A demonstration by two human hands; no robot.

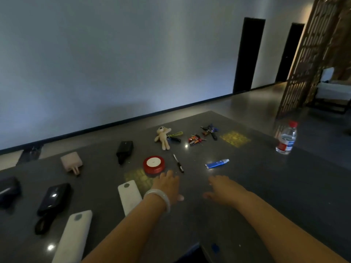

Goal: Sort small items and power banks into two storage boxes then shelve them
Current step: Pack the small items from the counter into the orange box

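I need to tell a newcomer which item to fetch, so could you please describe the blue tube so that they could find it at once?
Start at the dark grey table and find the water bottle near its far right edge. Nearer and to the left of it, just beyond the right hand, lies the blue tube. It is the only blue thing there with a white cap, lying apart from the small black-handled tool.

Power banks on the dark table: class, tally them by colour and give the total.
White slab-shaped power banks: 2
Black power banks: 3
Pale pink square power bank: 1
Total: 6
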